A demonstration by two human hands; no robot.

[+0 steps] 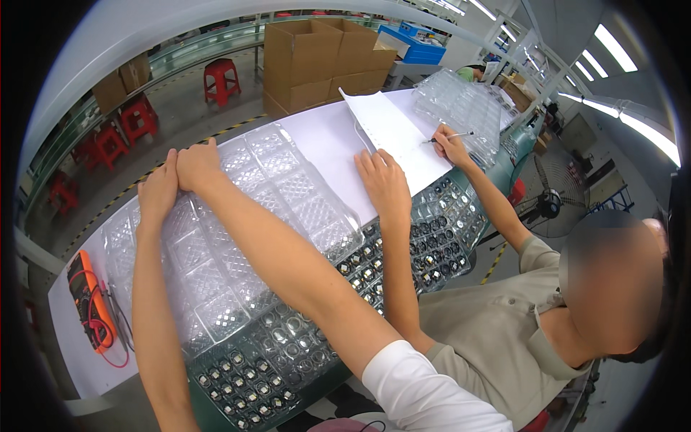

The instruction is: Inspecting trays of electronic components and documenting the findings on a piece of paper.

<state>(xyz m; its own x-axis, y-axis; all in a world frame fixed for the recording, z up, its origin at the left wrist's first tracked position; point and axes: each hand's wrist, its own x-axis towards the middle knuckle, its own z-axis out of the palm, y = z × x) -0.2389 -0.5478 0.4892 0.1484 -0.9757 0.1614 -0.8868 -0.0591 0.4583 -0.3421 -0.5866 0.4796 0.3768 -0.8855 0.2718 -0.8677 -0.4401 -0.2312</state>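
My left hand [157,196] and my right hand [199,165] are close together at the far edge of a clear plastic blister tray [198,263]. Their fingers curl over its rim, and the fingertips are partly hidden. My right forearm crosses above the clear trays. Another clear blister tray [288,165] lies beside it to the right. Closer to me, dark trays [248,385] hold several small round parts with pale square centres. The clear tray partly overlaps them.
An orange multimeter [91,302] with red and black leads lies at left. A co-worker at right holds a pen [450,137] over white paper [399,144], their other hand resting on it. Clear trays [461,104] are stacked beyond. Cardboard boxes [299,65] and red stools [222,81] stand behind.
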